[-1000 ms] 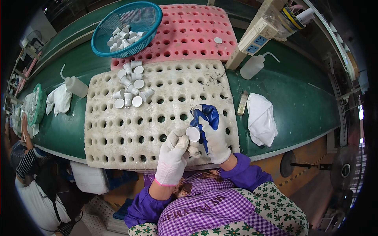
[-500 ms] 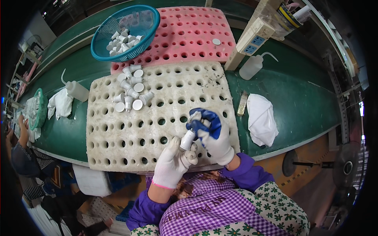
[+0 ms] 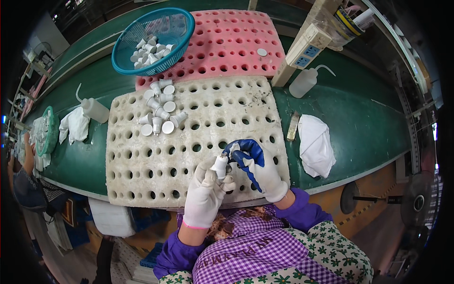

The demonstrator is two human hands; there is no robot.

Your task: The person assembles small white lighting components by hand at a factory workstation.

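In a white glove, my left hand (image 3: 202, 199) grips a small white cap-shaped plastic part (image 3: 219, 165) between thumb and fingers, its narrow end up. My right hand (image 3: 266, 174), in a white glove with blue-coated fingers, is curled closed beside the top of that part. A scrap of whitish cloth (image 3: 233, 149) seems pinched in its fingertips, though the fingers partly hide it. Both hands are above the near edge of a white foam board (image 3: 156, 185) full of round holes. Several similar white parts (image 3: 162, 112) lie loose toward its far left.
Behind sits a pink holed foam board (image 3: 227, 45) with a white disc (image 3: 261, 52) on it. A teal basket (image 3: 188, 40) of white parts overlaps its left. Squeeze bottles (image 3: 303, 83) and white cloths (image 3: 316, 146) flank the boards. A post carries a socket strip (image 3: 309, 47).
My left hand has raised the white part slightly and shifted it left. My right hand has lowered a little, its fingers now close to the part's top.
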